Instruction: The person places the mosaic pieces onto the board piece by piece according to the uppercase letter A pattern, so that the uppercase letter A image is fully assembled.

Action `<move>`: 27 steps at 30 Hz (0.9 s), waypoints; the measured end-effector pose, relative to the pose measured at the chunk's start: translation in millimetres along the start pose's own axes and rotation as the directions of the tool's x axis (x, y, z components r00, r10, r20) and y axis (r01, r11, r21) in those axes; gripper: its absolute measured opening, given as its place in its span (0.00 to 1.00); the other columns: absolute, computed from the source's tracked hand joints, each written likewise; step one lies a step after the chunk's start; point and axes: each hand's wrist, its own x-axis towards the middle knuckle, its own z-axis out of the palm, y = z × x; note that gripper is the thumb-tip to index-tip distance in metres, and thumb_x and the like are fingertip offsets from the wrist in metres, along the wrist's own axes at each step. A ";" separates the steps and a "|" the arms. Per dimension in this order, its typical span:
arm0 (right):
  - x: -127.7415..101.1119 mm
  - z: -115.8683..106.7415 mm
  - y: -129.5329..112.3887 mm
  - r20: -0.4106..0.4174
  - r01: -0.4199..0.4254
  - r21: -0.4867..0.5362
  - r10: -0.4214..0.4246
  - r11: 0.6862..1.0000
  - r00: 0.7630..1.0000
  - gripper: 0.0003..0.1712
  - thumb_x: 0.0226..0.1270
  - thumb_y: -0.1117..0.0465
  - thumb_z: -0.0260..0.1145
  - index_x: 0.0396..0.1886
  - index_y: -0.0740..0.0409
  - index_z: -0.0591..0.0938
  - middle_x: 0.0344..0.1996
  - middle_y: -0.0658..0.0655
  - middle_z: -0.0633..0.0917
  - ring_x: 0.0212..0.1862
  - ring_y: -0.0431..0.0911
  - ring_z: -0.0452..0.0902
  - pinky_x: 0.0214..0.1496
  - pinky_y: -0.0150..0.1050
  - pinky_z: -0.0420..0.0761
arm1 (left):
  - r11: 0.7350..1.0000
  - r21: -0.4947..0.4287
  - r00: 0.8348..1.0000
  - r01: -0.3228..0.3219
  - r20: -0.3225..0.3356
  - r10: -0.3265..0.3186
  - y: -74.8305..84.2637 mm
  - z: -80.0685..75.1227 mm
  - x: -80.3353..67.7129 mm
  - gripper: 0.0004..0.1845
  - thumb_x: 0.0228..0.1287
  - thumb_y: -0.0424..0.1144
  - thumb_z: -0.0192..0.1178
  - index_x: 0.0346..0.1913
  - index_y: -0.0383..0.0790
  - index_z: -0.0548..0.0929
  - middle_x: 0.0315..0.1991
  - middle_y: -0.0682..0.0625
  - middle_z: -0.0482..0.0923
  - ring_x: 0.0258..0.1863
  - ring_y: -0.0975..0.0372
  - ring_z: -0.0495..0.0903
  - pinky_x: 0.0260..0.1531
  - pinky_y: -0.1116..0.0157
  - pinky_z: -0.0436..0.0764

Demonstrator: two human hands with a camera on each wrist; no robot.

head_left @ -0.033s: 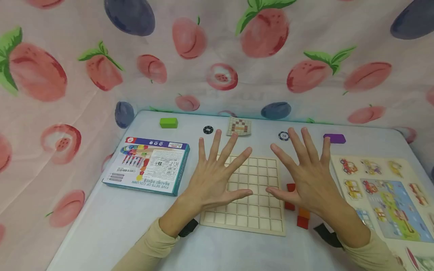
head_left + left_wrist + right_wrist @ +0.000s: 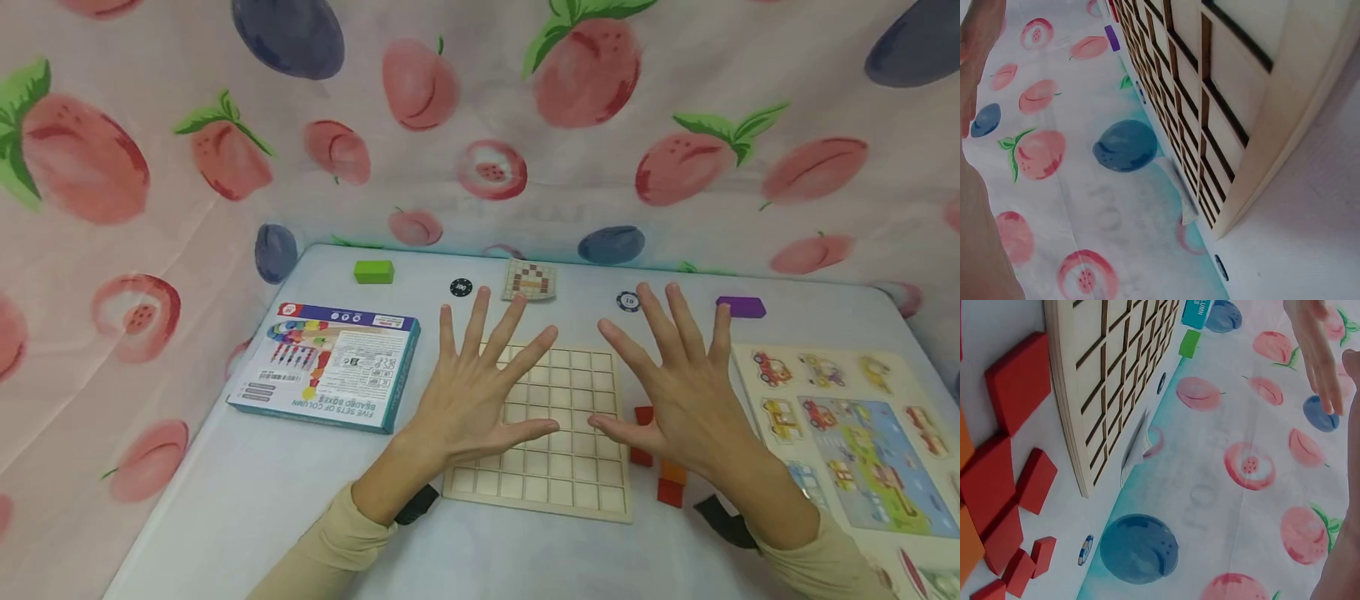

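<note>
On a clock centred on the wooden grid board [image 2: 573, 467], with 12 at its far edge, tan sleeves [image 2: 318, 550] come in from 7 and 5. A black item [image 2: 417, 505] shows at 8 by the left wrist, and a second black item [image 2: 726, 522] at 4 by the right; what they are is unclear. The board lies flat on the white worktop [image 2: 247, 492], partly covered from sight by the left hand [image 2: 468, 392] on its 9 o'clock side. The right hand [image 2: 686, 396] is at 3. Each grip is spread wide, fingers fanned, the thumbs pointing at one another with their tips apart. Just beside the board, at 3 to 4, lie red tiles [image 2: 1019, 384] and orange tiles [image 2: 672, 472].

Further out, a flat box [image 2: 262, 392] lies at 10 and a picture puzzle [image 2: 862, 379] at 3. Beyond them come a purple block [image 2: 741, 307] at 2, a "10" chip [image 2: 628, 302] at 1, a pattern card [image 2: 529, 279] at 12, a "100" chip [image 2: 461, 287] at 11 and a green block [image 2: 373, 272] between 10 and 11. Farthest hangs a fruit-print cloth [image 2: 420, 179].
</note>
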 end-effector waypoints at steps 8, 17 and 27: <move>-2.4 -2.9 14.1 0.157 -0.118 0.079 0.105 0.990 0.982 0.50 0.71 0.20 0.53 0.83 0.42 0.67 0.84 0.60 0.64 0.82 0.63 0.61 0.85 0.76 0.48 | 0.982 -0.184 0.994 0.027 0.110 -0.006 -8.5 2.3 -14.1 0.59 0.63 0.77 0.60 0.88 0.65 0.41 0.90 0.49 0.27 0.89 0.47 0.22 0.85 0.30 0.41; -19.6 5.3 46.1 0.459 -0.418 -0.095 0.413 0.903 0.787 0.29 0.67 0.43 0.76 0.60 0.56 0.86 0.58 0.69 0.87 0.59 0.68 0.81 0.61 0.72 0.79 | 0.917 -0.386 0.943 0.105 0.331 0.031 -35.8 0.1 -59.7 0.50 0.70 0.62 0.67 0.87 0.62 0.52 0.89 0.49 0.48 0.85 0.50 0.60 0.82 0.45 0.68; -30.5 22.0 67.6 0.579 -0.416 -0.181 0.439 0.891 0.687 0.28 0.65 0.44 0.76 0.53 0.62 0.88 0.38 0.62 0.91 0.40 0.56 0.84 0.45 0.60 0.82 | 0.880 -0.392 0.829 0.267 0.559 -0.003 -47.3 -3.0 -86.9 0.49 0.73 0.61 0.65 0.88 0.52 0.53 0.90 0.47 0.42 0.89 0.46 0.44 0.86 0.43 0.60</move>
